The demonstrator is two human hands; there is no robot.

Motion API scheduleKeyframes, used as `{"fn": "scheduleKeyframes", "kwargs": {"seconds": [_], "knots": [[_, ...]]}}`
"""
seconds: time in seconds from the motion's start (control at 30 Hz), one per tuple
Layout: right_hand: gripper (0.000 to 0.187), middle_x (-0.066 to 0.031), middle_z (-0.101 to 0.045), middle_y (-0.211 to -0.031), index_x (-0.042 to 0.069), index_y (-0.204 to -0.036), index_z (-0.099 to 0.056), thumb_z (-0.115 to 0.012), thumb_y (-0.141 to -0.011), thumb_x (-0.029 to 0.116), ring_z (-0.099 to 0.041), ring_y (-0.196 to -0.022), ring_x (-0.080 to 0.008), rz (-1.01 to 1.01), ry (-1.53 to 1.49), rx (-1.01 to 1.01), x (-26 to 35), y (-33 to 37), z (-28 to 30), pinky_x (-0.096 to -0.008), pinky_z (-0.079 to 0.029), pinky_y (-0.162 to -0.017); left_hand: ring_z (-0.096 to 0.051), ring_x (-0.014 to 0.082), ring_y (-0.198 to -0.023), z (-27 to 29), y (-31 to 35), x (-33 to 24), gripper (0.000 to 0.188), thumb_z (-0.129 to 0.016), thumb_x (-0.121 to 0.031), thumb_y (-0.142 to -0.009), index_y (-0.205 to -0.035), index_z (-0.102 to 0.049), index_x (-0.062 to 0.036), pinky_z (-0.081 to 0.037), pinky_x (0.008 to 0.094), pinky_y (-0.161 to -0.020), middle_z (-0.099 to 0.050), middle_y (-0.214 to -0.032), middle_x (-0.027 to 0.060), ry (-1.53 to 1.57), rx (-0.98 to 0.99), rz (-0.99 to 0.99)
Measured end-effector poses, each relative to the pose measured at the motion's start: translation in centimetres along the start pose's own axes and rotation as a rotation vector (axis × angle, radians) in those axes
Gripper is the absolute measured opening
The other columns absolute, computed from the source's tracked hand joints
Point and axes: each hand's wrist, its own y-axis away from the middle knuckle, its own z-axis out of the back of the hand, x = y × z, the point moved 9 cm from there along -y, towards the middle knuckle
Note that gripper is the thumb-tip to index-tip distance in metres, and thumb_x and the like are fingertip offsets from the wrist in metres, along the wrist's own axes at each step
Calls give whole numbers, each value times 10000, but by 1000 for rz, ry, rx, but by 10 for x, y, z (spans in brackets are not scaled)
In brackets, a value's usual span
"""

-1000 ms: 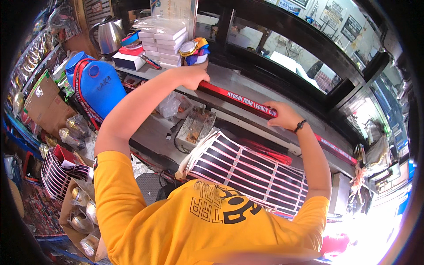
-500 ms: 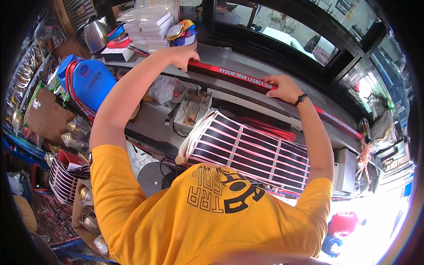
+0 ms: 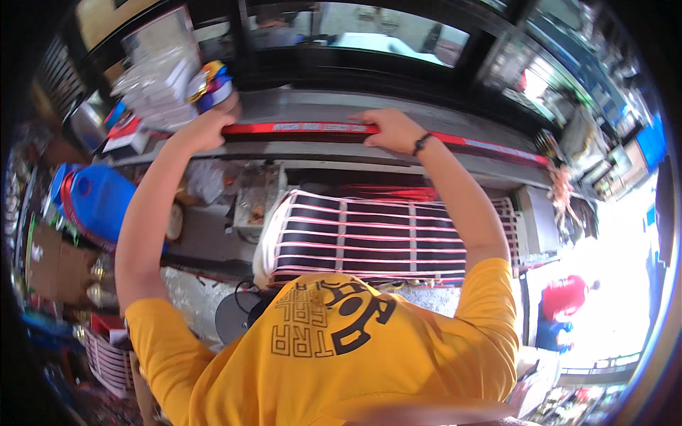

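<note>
A long red ribbon (image 3: 245, 130) with pale printed lettering lies stretched along the grey counter ledge (image 3: 312, 106). My left hand (image 3: 206, 132) is closed on the ribbon near its left part, beside a bundle of coloured ribbons with a round gold medal (image 3: 201, 91). Farther right, my right hand (image 3: 396, 132), with a dark bracelet at the wrist, pinches the same ribbon between thumb and fingers. Beyond it the ribbon (image 3: 490, 148) runs on to the right end of the ledge. Slight blur softens the lettering and my fingertips.
Stacked white boxes (image 3: 160, 85) stand at the back left, near a metal kettle (image 3: 87, 128). A blue jug (image 3: 99, 202) sits below them. Under the ledge lies a black sheet bundle (image 3: 369, 238) with pale stripes. Dark-framed windows (image 3: 387, 35) rise behind the ledge.
My view has turned, so the ledge and ribbon now look more level. Both hands still hold the ribbon. My right index finger reaches out straighter over it.
</note>
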Motion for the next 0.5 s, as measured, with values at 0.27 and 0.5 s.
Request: {"fn": "scheduleKeyframes", "kwargs": {"seconds": [0.27, 0.5], "knots": [[793, -162, -584, -1323, 121, -1396, -495, -823, -674, 93, -546, -1219, -355, -111, -28, 10, -51, 63, 39, -436, -447, -1040, -502, 374, -1228, -3, 7, 5, 596, -730, 28, -690, -1258, -562, -36, -413, 415, -1040, -556, -1286, 188, 153, 56, 182], [759, -163, -557, -1357, 114, -1395, -490, -791, -699, 76, -522, -1249, -350, -297, 75, 89, -106, 117, 56, -427, -432, -1057, -483, 362, -1269, -8, 9, 12, 640, -739, 48, -674, -1277, -543, -37, -401, 405, -1062, -539, -1314, 178, 111, 81, 262]]}}
